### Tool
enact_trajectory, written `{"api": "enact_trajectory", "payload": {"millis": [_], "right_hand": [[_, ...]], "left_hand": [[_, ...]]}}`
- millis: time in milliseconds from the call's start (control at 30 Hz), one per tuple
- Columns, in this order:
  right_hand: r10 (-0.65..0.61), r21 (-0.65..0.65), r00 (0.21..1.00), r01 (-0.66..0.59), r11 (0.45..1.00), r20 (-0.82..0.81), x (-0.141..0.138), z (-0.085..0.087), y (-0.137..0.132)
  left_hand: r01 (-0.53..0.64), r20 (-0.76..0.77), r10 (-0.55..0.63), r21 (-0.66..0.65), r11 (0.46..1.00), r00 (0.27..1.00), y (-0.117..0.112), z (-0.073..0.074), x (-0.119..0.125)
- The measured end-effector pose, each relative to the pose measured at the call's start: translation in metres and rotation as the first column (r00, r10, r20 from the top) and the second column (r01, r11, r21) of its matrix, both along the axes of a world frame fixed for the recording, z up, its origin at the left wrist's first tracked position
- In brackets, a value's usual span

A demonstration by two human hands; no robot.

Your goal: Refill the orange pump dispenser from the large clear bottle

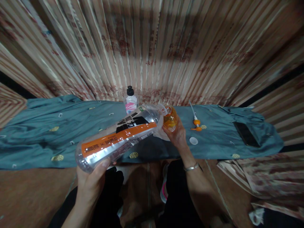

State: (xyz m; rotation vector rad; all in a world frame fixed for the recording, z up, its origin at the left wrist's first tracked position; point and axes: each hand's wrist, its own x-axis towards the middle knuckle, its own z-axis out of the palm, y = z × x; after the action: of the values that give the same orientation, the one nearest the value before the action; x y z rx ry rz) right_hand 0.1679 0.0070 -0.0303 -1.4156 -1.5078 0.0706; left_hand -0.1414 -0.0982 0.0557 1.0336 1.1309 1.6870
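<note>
My left hand [91, 182] grips the base of a large clear plastic bottle [118, 136] with an orange and black label. The bottle lies tilted almost flat, and its open mouth touches the top of a small orange bottle [170, 118]. My right hand [177, 134] is wrapped round that small orange bottle and holds it upright just above the blue-grey cloth [47, 139]. A metal bracelet sits on my right wrist.
A small clear bottle with a black cap and pink label [130, 101] stands at the cloth's far edge. An orange pump head with a long tube [196, 120] and a white round cap [193, 141] lie right of my hand. A dark phone [245, 134] rests far right. Striped curtains hang behind.
</note>
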Motion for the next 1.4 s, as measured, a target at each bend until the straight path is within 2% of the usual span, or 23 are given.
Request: {"api": "enact_trajectory", "payload": {"millis": [500,700,900,1167,1400], "right_hand": [[0.012,-0.036,1.000,-0.011,0.999,0.009,0.0015,-0.0001,-0.0012],[0.015,-0.006,1.000,-0.015,1.000,0.011,0.0012,-0.0001,-0.0005],[0.011,-0.057,1.000,-0.010,0.998,0.019,0.0025,0.0001,-0.0009],[0.007,-0.003,1.000,-0.007,1.000,0.010,-0.0003,0.0014,-0.0011],[0.015,-0.040,0.999,-0.014,0.999,0.030,0.0013,0.0015,-0.0016]], "left_hand": [[0.019,-0.016,-0.019,0.029,0.999,1.000,0.0024,0.0016,0.0004],[0.020,-0.027,-0.019,0.024,1.000,0.999,0.0031,0.0018,0.0013],[0.019,-0.022,-0.019,0.015,1.000,1.000,0.0022,0.0032,0.0019],[0.014,-0.017,-0.014,0.024,1.000,1.000,0.0030,0.0028,0.0014],[0.019,-0.014,-0.019,0.042,0.999,1.000,0.0039,0.0032,0.0016]]}}
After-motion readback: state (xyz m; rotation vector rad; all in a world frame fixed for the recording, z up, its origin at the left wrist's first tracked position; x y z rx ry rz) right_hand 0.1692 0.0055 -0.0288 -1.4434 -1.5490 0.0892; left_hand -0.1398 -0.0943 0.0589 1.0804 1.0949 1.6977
